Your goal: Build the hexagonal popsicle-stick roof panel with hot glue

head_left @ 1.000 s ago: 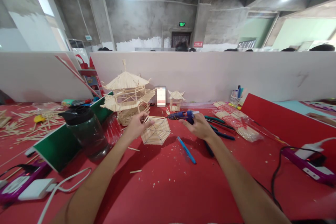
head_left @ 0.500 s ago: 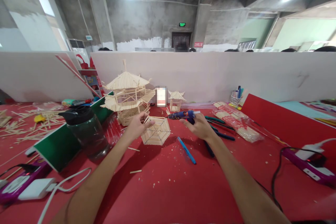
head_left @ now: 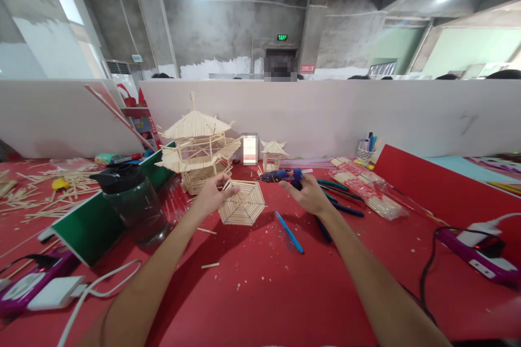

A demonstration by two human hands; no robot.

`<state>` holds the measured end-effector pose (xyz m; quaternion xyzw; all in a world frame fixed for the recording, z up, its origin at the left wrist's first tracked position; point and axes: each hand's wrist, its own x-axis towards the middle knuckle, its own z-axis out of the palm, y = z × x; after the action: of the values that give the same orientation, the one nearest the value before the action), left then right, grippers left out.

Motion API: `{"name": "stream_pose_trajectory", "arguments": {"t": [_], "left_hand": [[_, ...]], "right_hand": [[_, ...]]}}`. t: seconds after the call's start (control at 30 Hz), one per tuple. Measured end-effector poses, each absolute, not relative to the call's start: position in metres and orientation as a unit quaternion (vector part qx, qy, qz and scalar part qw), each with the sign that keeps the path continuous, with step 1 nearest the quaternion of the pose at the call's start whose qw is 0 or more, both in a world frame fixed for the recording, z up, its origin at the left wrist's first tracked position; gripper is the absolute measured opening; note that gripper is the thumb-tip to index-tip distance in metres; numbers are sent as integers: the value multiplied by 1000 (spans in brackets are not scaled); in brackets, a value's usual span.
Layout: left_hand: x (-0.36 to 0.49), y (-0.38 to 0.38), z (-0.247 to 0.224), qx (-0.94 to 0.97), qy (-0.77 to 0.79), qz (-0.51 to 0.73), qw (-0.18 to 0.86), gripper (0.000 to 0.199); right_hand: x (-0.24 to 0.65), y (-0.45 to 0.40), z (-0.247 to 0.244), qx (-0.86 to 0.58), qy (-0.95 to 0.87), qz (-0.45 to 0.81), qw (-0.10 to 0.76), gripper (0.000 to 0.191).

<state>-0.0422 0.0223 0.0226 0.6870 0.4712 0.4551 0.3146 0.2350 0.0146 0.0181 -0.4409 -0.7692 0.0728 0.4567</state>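
Observation:
Between the thumb and fingers of my left hand (head_left: 215,193) is the edge of an octagon-like wooden stick panel (head_left: 243,204), tilted so its ringed face shows. My right hand (head_left: 311,193) is wrapped round a blue glue gun (head_left: 280,175), whose nozzle points left, just above the panel's upper right edge. Behind my left hand stands a large stick pavilion model (head_left: 198,146) with two tiers of roof. A smaller stick pavilion (head_left: 273,155) is farther back, beyond the glue gun. Below the gun, a blue pen (head_left: 289,232) lies on the red table (head_left: 260,303).
To the left are a dark water bottle (head_left: 132,203), a green board (head_left: 87,230) and scattered sticks (head_left: 81,195). Pliers (head_left: 345,208) and bagged sticks (head_left: 372,190) lie at right. Power strips (head_left: 480,260) with cables sit at both sides; a white partition (head_left: 317,119) closes the back.
The glue gun has shifted slightly upward with my right hand, its nozzle lifting a little from the panel's edge. My left hand and the panel stay almost still.

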Motion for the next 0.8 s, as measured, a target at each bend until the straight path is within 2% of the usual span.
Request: {"name": "stream_pose_trajectory", "arguments": {"t": [0.27,0.5,0.67,0.8], "left_hand": [[-43,21,25,673,477,458,330,34],[-41,20,27,679,465,450,348,36],[-41,17,29,643,454,485,381,39],[-41,14,32,576,428,542,437,42]], "right_hand": [[246,14,20,-429,-753,190,462,38],[241,16,20,-446,-754,166,453,41],[255,27,15,-503,-743,157,412,45],[261,25,15,-506,-759,220,345,44]]}}
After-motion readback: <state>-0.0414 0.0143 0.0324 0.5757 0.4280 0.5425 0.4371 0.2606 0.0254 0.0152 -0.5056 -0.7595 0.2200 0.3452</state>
